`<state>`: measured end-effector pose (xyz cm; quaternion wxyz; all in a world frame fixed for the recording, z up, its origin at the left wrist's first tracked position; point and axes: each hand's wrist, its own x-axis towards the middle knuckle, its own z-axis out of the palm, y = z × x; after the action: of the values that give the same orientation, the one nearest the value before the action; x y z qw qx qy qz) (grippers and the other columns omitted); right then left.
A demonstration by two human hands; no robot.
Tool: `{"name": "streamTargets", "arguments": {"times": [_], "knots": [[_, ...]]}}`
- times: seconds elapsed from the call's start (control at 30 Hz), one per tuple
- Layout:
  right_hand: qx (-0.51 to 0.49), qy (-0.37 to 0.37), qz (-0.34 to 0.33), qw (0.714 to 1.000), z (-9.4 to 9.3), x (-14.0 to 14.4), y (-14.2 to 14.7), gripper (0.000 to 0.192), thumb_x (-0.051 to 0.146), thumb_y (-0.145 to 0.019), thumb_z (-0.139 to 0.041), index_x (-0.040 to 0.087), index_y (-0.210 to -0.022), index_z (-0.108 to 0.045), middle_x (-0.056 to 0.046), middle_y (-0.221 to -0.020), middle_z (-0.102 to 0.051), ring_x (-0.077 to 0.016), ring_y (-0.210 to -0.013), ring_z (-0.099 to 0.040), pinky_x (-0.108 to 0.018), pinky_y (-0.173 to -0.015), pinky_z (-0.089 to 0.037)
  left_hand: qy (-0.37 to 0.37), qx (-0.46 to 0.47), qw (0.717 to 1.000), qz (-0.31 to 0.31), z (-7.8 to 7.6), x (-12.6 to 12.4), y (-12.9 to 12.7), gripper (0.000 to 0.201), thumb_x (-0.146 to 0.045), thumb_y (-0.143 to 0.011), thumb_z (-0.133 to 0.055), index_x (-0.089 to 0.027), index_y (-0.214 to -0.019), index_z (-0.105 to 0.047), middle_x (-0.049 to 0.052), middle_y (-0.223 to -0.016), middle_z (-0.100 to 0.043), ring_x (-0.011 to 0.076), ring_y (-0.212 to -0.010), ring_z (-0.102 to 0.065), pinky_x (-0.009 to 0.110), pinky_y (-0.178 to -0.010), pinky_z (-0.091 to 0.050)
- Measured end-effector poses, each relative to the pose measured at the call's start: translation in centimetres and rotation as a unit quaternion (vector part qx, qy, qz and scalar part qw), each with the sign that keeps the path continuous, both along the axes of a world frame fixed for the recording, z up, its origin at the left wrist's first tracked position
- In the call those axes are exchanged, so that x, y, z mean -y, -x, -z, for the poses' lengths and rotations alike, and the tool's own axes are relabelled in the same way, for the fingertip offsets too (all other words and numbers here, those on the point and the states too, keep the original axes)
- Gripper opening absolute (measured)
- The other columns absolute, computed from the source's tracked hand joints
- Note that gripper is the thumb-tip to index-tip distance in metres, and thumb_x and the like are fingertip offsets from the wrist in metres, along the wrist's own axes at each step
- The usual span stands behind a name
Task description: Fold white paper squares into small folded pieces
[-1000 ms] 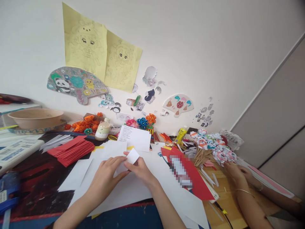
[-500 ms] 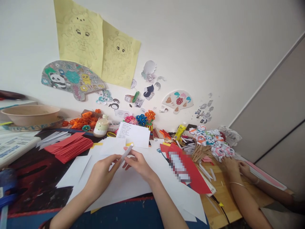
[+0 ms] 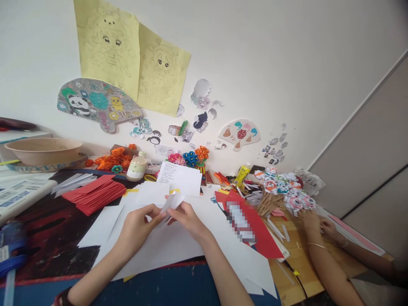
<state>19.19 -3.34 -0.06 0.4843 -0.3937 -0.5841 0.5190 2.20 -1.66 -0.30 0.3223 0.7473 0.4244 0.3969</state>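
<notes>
Small white paper (image 3: 172, 201), seemingly folded, between both hands' grips.

Small white paper (image 3: 172, 202) between both hands (image 3: 137, 226)

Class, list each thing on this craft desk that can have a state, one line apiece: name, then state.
small white paper: partly folded, pinched by both hands
left hand: gripping the paper
right hand: gripping the paper
red paper stack: fanned, lying flat
glue bottle: capped, tilted
bowl: upright
</notes>
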Motion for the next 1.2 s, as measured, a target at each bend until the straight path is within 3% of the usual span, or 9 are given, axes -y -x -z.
{"name": "streamTargets", "arguments": {"times": [0.23,0.4,0.47,0.57,0.63,0.7,0.83,1.0,1.2], "knots": [[-0.063,0.014,0.017,0.998,-0.2,-0.2,-1.0,0.035,0.029,-0.077,-0.062,0.017,-0.11,-0.061,-0.007,-0.1,-0.066,-0.0209,-0.089,-0.061,-0.033,-0.077,-0.047,0.043,0.084,0.994,-0.058,0.0,-0.9,0.8,0.034,-0.051,-0.078,-0.052,-0.019,-0.068,-0.058,-0.002,-0.062,-0.059,0.0144,-0.059,-0.051,0.022,-0.055,-0.035],[-0.095,0.052,-0.008,0.994,-0.4,0.2,-0.7,0.043,0.032,-0.07,-0.071,0.016,-0.109,-0.061,-0.009,-0.103,-0.067,-0.0237,-0.093,-0.061,-0.038,-0.084,-0.045,0.015,0.028,0.996,-0.086,0.3,-1.5,1.2,0.036,-0.053,-0.081,-0.046,-0.019,-0.079,-0.06,0.0,-0.07,-0.064,0.0175,-0.063,-0.056,0.024,-0.057,-0.038],[-0.101,0.051,-0.006,0.994,-0.5,0.3,-0.4,0.046,0.031,-0.067,-0.074,0.016,-0.108,-0.062,-0.009,-0.104,-0.066,-0.0246,-0.096,-0.06,-0.038,-0.086,-0.045,-0.06,-0.021,0.989,-0.13,0.1,-1.4,1.2,0.034,-0.05,-0.081,-0.048,-0.02,-0.09,-0.059,0.004,-0.084,-0.065,0.0205,-0.073,-0.058,0.028,-0.062,-0.041],[-0.109,0.045,0.023,0.993,-0.4,0.3,0.3,0.047,0.03,-0.063,-0.078,0.014,-0.105,-0.063,-0.009,-0.103,-0.067,-0.0258,-0.097,-0.06,-0.039,-0.086,-0.045,-0.247,-0.112,0.945,-0.185,-0.4,-0.8,1.0,0.031,-0.041,-0.08,-0.054,-0.02,-0.103,-0.058,0.009,-0.109,-0.061,0.0268,-0.094,-0.054,0.036,-0.077,-0.039],[-0.118,0.038,0.045,0.991,-0.2,0.2,0.6,0.048,0.03,-0.062,-0.079,0.014,-0.104,-0.064,-0.009,-0.102,-0.068,-0.0261,-0.094,-0.061,-0.038,-0.084,-0.046,-0.338,-0.165,0.912,-0.164,-0.6,-0.2,0.7,0.026,-0.035,-0.083,-0.053,-0.022,-0.105,-0.059,0.009,-0.114,-0.06,0.0273,-0.1,-0.052,0.039,-0.082,-0.037],[-0.132,0.029,0.06,0.989,0.1,0.0,0.8,0.047,0.029,-0.062,-0.079,0.015,-0.104,-0.064,-0.009,-0.1,-0.068,-0.0256,-0.093,-0.061,-0.037,-0.082,-0.046,-0.378,-0.195,0.897,-0.121,-0.7,0.4,0.3,0.026,-0.031,-0.086,-0.051,-0.023,-0.11,-0.058,0.007,-0.114,-0.061,0.0253,-0.1,-0.053,0.038,-0.083,-0.036],[-0.173,0.037,0.048,0.983,0.5,-0.1,0.9,0.043,0.03,-0.065,-0.077,0.016,-0.103,-0.063,-0.008,-0.1,-0.067,-0.0237,-0.092,-0.061,-0.035,-0.08,-0.046,-0.398,-0.199,0.891,-0.093,-0.3,0.7,0.0,0.031,-0.029,-0.088,-0.05,-0.023,-0.118,-0.055,0.006,-0.117,-0.062,0.0241,-0.103,-0.054,0.037,-0.085,-0.036],[-0.197,0.039,-0.016,0.98,0.1,0.1,0.8,0.034,0.033,-0.072,-0.071,0.016,-0.1,-0.064,-0.008,-0.1,-0.067,-0.0231,-0.093,-0.06,-0.037,-0.084,-0.044,-0.385,-0.153,0.902,-0.119,-0.2,0.3,0.4,0.028,-0.029,-0.087,-0.051,-0.024,-0.114,-0.059,0.005,-0.109,-0.067,0.0231,-0.099,-0.056,0.037,-0.085,-0.036],[-0.188,0.01,-0.039,0.981,-0.4,0.4,0.9,0.036,0.03,-0.072,-0.071,0.016,-0.105,-0.065,-0.009,-0.102,-0.066,-0.0245,-0.097,-0.059,-0.041,-0.091,-0.04,-0.366,-0.144,0.909,-0.136,-0.9,0.6,0.4,0.027,-0.027,-0.088,-0.05,-0.032,-0.112,-0.06,0.002,-0.111,-0.065,0.0236,-0.1,-0.053,0.041,-0.088,-0.032]]}}
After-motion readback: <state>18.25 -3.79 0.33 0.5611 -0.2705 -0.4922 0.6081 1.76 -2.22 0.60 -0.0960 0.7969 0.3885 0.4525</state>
